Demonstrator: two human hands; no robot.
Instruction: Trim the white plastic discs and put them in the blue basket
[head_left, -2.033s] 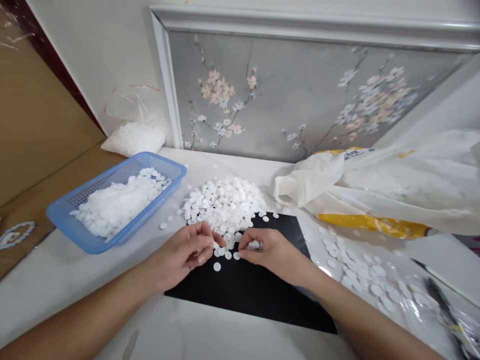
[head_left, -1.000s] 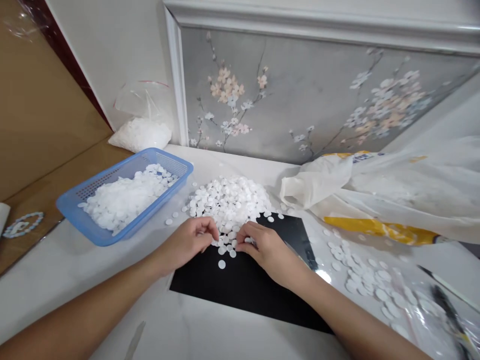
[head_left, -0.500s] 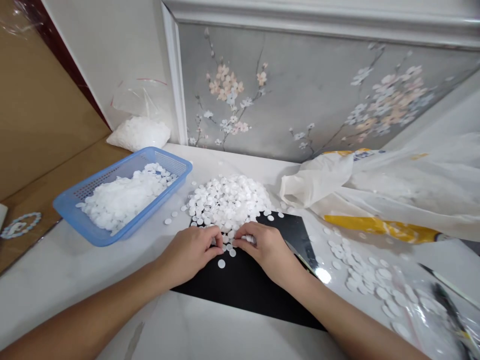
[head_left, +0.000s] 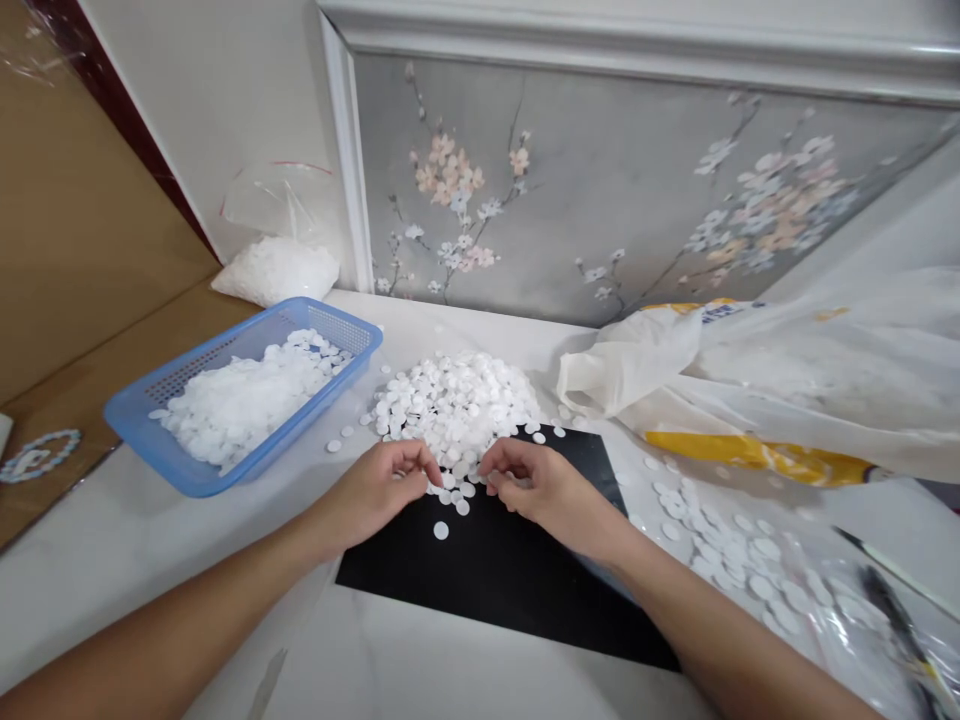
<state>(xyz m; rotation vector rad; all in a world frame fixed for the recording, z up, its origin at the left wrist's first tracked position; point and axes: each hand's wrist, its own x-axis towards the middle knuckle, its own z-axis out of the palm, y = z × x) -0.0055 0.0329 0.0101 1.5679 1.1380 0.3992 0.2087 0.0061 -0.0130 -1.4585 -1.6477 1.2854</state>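
Note:
Small round white discs [head_left: 461, 395] lie in a loose pile on the table and over the far edge of a black sheet [head_left: 480, 580]. At the pile's near left edge is my left hand [head_left: 390, 485], its fingers curled and thumb close to the index finger; what they pinch, if anything, is hidden. My right hand [head_left: 544, 490] is curled above the sheet at the near right of the pile, with white discs seemingly tucked within its fingers. Between the two hands lie a few loose discs, and a single disc [head_left: 441, 531] rests nearer me on the black.
A blue plastic basket [head_left: 206, 480] of discs stands at left, with a filled clear bag [head_left: 277, 270] behind it. To the right are a white and yellow plastic bag [head_left: 630, 375], scattered discs [head_left: 727, 545] and a black-handled tool [head_left: 892, 600]. A flower picture [head_left: 555, 200] leans behind.
My hands have moved slightly apart, the right one drawing a little to the right and the left one a little to the left. The view has shifted slightly.

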